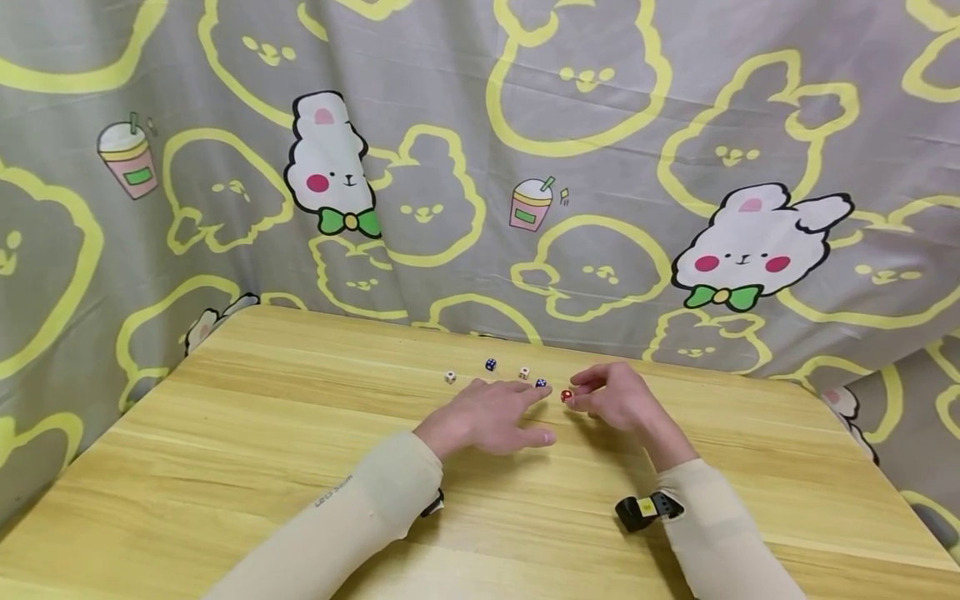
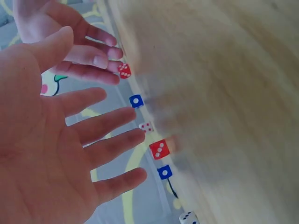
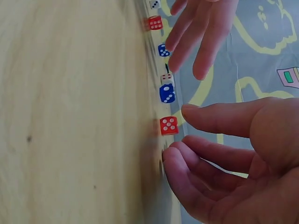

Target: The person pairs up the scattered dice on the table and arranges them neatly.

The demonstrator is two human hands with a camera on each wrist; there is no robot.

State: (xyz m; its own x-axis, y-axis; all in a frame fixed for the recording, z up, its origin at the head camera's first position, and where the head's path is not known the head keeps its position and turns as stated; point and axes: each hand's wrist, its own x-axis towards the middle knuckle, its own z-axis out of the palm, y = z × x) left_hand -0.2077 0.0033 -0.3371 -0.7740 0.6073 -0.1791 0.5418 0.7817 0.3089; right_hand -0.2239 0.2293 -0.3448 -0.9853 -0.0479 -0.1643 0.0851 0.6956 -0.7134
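My left hand (image 1: 491, 417) reaches over the table with fingers straight and spread, holding nothing. By its fingertips is a blue die (image 1: 542, 383). My right hand (image 1: 615, 396) has its fingers loosely bent, thumb and fingertips apart, beside a red die (image 1: 566, 396). The right wrist view shows this red die (image 3: 169, 125) with five pips towards the camera, close to the thumb and fingertips. Behind the left hand lie a white die with red pips (image 1: 524, 372), another blue die (image 1: 491, 364) and a white die (image 1: 450, 377). A second red die (image 2: 160, 149) is hidden in the head view.
The dice lie in a loose row across the far part of the wooden table (image 1: 262, 417). A grey curtain (image 1: 450, 183) with yellow outlines and rabbit prints hangs right behind the table's back edge. A black strap device (image 1: 641, 510) sits on the right wrist.
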